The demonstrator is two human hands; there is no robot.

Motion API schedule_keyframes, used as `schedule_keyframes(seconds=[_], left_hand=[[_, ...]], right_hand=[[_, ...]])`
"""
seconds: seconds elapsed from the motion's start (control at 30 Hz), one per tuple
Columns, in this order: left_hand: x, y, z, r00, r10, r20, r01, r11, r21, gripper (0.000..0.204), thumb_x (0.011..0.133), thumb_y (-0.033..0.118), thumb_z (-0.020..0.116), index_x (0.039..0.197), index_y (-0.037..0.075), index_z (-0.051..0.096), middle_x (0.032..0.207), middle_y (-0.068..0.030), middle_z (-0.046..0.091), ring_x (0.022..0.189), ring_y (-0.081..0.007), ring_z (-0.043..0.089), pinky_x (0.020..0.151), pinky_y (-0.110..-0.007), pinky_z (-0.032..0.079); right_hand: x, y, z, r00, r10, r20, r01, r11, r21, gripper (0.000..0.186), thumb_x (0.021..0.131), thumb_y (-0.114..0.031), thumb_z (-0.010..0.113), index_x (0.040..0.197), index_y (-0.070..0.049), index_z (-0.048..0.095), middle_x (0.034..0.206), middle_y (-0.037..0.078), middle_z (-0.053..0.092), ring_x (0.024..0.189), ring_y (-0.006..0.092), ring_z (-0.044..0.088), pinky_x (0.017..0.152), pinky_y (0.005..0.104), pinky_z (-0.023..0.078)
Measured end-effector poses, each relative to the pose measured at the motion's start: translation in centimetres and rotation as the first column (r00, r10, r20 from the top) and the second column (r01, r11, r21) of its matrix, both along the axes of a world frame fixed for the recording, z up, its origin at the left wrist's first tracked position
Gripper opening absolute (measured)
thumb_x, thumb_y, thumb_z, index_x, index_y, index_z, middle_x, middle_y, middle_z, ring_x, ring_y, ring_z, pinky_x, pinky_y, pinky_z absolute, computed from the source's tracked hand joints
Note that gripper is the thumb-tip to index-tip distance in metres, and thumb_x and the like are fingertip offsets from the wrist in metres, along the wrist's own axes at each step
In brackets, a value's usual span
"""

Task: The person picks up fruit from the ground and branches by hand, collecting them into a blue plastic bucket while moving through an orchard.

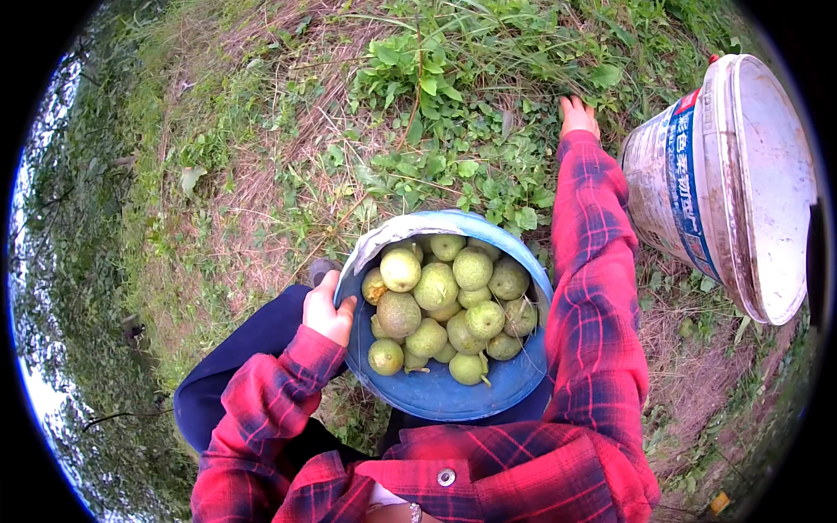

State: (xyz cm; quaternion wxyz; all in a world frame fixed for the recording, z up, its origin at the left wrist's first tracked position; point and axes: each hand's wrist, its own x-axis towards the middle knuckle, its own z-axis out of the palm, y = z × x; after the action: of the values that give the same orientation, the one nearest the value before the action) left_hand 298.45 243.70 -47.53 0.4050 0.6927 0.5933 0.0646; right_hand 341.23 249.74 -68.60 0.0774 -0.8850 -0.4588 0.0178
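Note:
My left hand [329, 314] grips the left rim of a blue bucket [436, 405], with the thumb over the edge. The bucket leans in front of my body with its mouth facing up at me. Inside it lie several round green fruits [436, 286], some with short stems, some brownish or speckled. My right hand [578, 115] reaches far forward, down into low green plants [514, 131]. Leaves hide its fingertips, so whether it holds anything cannot be seen.
A large white bucket [671, 192] with a blue label band and a dirty pale lid [776, 192] stands right of my right forearm. My bent knee [235, 366] and a grey shoe [323, 268] are at the left. Dry grass [261, 174] and weeds cover the ground; trees [78, 261] line the left.

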Motion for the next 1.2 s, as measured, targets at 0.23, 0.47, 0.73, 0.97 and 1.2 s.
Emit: schedule_keyframes(seconds=[0.23,0.47,0.73,0.97,1.2], left_hand=[[1.1,0.4,0.9,0.998,-0.045,-0.039,0.046,0.998,0.029,0.014,0.062,0.001,0.048,0.075,-0.001,0.044,0.062,-0.0197,0.049,0.063,-0.0346,0.050,0.054,-0.034,0.039],[-1.0,0.3,-1.4,0.999,-0.036,0.015,0.034,0.993,0.114,0.022,0.061,0.002,0.049,0.081,-0.005,0.047,0.068,-0.0191,0.053,0.066,-0.0293,0.054,0.059,-0.032,0.041],[-0.1,0.5,-1.0,0.993,0.018,0.117,-0.017,1.000,-0.006,0.029,0.055,-0.001,0.041,0.082,-0.003,0.052,0.071,-0.0162,0.056,0.067,-0.0250,0.054,0.064,-0.031,0.041],[-0.3,0.9,-2.3,0.997,-0.010,0.080,0.003,0.996,0.088,0.028,0.054,0.008,0.042,0.077,-0.003,0.054,0.067,-0.0209,0.054,0.066,-0.0305,0.054,0.061,-0.034,0.041],[-0.7,0.5,-1.6,0.996,0.043,0.080,-0.048,0.997,0.062,0.027,0.055,0.008,0.042,0.077,-0.003,0.054,0.067,-0.0215,0.054,0.066,-0.0301,0.054,0.062,-0.033,0.041]], right_hand=[[-0.1,-1.3,4.4,0.893,-0.119,-0.434,0.184,0.977,0.110,0.052,0.057,-0.033,0.061,0.099,-0.006,0.047,0.086,0.015,0.055,0.079,0.0264,0.054,0.069,0.0324,0.043],[-6.5,-9.9,14.6,-0.703,0.426,-0.569,0.507,0.861,0.018,0.072,0.070,-0.057,0.026,0.097,0.008,0.040,0.089,0.031,0.047,0.075,0.0352,0.053,0.064,0.0387,0.046],[-11.5,-18.0,23.2,-0.707,0.547,-0.449,0.600,0.799,0.027,0.076,0.067,-0.063,0.027,0.090,0.007,0.043,0.094,0.030,0.045,0.083,0.0352,0.051,0.070,0.0423,0.043],[-13.3,-22.3,28.8,-0.563,0.652,-0.507,0.733,0.678,0.059,0.075,0.068,-0.062,0.029,0.095,0.007,0.039,0.098,0.029,0.044,0.088,0.0346,0.048,0.073,0.0418,0.042],[-7.2,-21.9,35.5,-0.152,0.671,-0.726,0.813,0.502,0.294,0.074,0.076,-0.053,0.022,0.110,0.011,0.017,0.104,0.030,0.038,0.100,0.0353,0.039,0.081,0.0444,0.036]])
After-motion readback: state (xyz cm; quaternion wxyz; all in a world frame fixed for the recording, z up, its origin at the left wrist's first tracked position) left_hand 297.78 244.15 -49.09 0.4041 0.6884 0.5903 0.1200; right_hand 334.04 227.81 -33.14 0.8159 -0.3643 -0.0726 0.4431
